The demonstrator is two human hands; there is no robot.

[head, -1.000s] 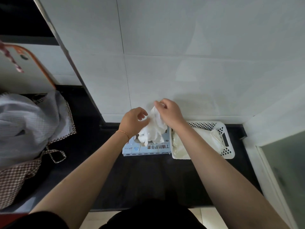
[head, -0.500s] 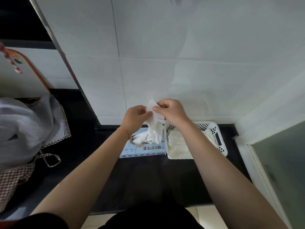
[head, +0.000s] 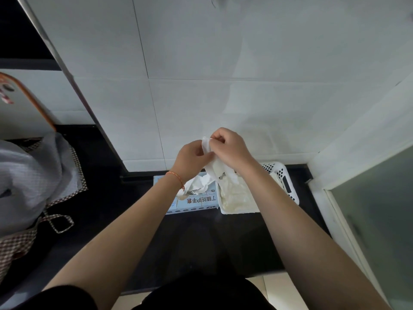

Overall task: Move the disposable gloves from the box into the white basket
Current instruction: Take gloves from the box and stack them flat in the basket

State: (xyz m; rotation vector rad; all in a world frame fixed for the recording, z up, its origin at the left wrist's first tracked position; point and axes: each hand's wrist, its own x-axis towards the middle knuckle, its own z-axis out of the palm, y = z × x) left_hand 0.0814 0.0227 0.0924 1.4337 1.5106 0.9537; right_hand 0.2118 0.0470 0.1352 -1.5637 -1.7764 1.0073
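A light blue glove box (head: 196,201) lies on the black counter against the wall, with crumpled white gloves (head: 197,185) sticking out of its top. Right beside it stands the white basket (head: 288,186), holding a pile of pale gloves (head: 234,193). Above both, my left hand (head: 192,157) and my right hand (head: 230,148) pinch the top of one white glove (head: 213,166), which hangs down between the box and the basket. My right forearm hides part of the basket.
A black counter (head: 134,220) runs along a white tiled wall. A grey cloth with checked trim (head: 29,175) is heaped at the left. A frosted glass panel (head: 380,220) stands at the right. An orange-rimmed object (head: 24,101) leans at the far left.
Both hands have risen and come closer together, drawing the glove up out of the box. The glove now hangs further right, over the box's edge next to the basket.
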